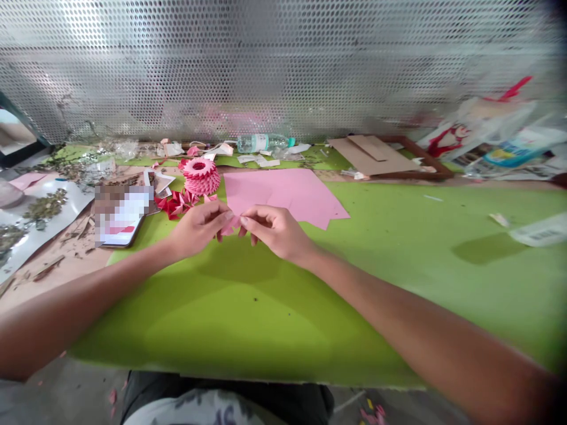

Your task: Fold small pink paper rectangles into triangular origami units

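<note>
A small folded piece of pink paper (pixel 230 226) is pinched between my two hands above the green table cover. My left hand (pixel 204 226) grips its left side between thumb and fingers. On its right edge, my right hand (pixel 272 229) closes thumb against forefinger. The fingers partly hide the paper, so its full shape cannot be made out. Just behind lie flat pink paper sheets (pixel 283 192). Beyond my left hand stands a round pink ornament of interlocked folded paper (pixel 201 176), with red folded paper pieces (pixel 176 203) beside it.
A phone (pixel 126 221) lies left, near dried plant scraps (pixel 46 203). Along the perforated metal wall (pixel 283 71) are a plastic bottle (pixel 261 143), cardboard in a wooden frame (pixel 376 156) and plastic bags (pixel 500 136). A white tag (pixel 543 230) is at right on the green cover (pixel 248 330).
</note>
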`<state>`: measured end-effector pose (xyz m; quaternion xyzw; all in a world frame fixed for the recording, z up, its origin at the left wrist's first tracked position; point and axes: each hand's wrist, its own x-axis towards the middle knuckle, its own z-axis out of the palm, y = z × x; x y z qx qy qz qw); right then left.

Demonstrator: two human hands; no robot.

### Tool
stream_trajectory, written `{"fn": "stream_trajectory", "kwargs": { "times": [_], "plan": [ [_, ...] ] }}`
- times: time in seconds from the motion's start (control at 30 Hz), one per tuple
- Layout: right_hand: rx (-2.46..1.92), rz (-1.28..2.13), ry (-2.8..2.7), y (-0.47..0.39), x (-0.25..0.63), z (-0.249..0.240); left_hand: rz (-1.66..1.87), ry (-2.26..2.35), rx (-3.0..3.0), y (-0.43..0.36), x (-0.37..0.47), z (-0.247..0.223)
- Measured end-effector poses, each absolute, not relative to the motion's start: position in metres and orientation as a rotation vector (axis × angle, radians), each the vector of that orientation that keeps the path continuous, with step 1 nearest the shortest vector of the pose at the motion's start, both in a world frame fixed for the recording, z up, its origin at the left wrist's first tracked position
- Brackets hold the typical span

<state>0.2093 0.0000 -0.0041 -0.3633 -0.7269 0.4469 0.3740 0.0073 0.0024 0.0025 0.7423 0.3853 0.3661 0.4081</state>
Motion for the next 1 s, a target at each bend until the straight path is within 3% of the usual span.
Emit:
{"fn": "stream_trajectory", "kwargs": {
  "times": [1.0],
  "plan": [
    [-0.875, 1.221, -1.812, -0.0005, 0.2073, -0.0061, 0.988, 1.007, 1.876, 0.003, 0.0056, -0.003]
  ]
}}
